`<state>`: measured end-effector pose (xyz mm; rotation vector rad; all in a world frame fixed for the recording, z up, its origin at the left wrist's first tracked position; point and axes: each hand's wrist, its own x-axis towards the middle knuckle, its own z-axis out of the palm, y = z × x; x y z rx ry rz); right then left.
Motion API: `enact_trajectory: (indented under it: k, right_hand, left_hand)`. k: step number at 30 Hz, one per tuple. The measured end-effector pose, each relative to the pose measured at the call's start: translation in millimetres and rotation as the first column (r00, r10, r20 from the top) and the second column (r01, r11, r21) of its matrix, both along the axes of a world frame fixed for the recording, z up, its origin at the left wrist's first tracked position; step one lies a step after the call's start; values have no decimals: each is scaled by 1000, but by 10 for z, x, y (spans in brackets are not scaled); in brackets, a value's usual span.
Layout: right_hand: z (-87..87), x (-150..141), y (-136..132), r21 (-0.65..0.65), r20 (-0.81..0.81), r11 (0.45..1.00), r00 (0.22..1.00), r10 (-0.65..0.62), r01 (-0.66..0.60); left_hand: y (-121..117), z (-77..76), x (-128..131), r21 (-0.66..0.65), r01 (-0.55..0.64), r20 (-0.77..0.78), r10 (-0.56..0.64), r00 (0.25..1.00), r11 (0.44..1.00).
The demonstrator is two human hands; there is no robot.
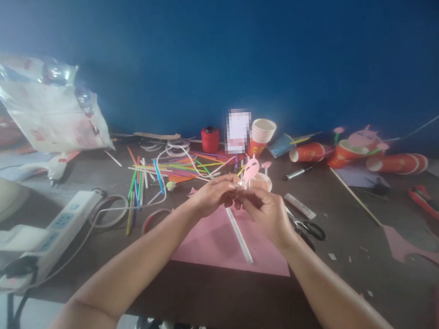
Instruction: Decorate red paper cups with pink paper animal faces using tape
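Observation:
My left hand and my right hand meet over a sheet of pink paper. Both are closed, fingertips pinched together around something small and shiny that I cannot make out. Just beyond the fingers stands a pink paper cutout with eye holes, beside a round pink piece and a partly hidden cup. A white strip runs from below my fingers down over the pink sheet; whether it is held or lies there I cannot tell. Black-handled scissors lie right of my right hand.
Coloured sticks are scattered behind my left arm. On the left are a power strip, a glue gun and a plastic bag. Stacked paper cups stand at the back; red cups and a marker lie right.

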<state>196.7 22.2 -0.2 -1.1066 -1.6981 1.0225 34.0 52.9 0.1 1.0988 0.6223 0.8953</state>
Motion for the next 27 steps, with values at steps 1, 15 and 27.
enact_trajectory:
  k: [1,15,27]
  right_hand:
    - [6,3,0,-6,8,1000,1000,2,-2]
    - [52,45,4,-20,75,999,996,48,-47]
    - [-69,14,9,-9,-81,999,996,-35,34]
  left_hand:
    - [-2,5,2,5,2,1,-2,1000,1000]
    - [-34,45,19,15,15,-32,-15,999,1000]
    - [-19,-44,87,-57,-124,99,129,987,991]
